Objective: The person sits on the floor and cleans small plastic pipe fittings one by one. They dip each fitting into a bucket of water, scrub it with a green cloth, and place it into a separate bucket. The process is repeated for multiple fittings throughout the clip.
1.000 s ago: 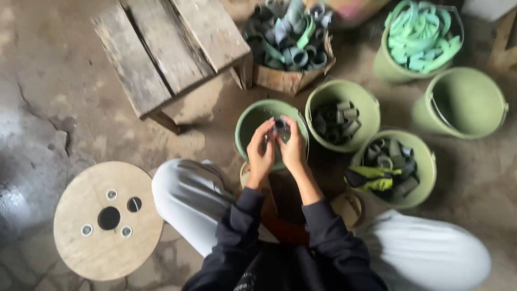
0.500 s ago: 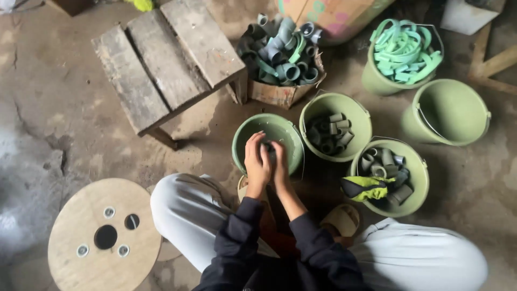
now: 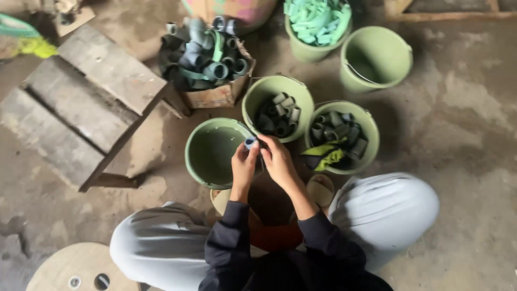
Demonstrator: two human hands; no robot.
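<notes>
Both hands — left hand point(image 3: 243, 164), right hand point(image 3: 277, 160) — on a small tube point(image 3: 250, 143) (over a green bucket point(image 3: 198, 167))

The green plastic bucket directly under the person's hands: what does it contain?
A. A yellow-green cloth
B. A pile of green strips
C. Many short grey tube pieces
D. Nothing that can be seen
D: the green plastic bucket below the left hand and right hand shows only its bare inside, while the neighbouring bucket of grey tube pieces is partly filled.

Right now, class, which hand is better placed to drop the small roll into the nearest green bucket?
Probably left: the left hand hangs over the nearest green bucket, pinching the small roll; the right hand sits beyond its rim.
</notes>
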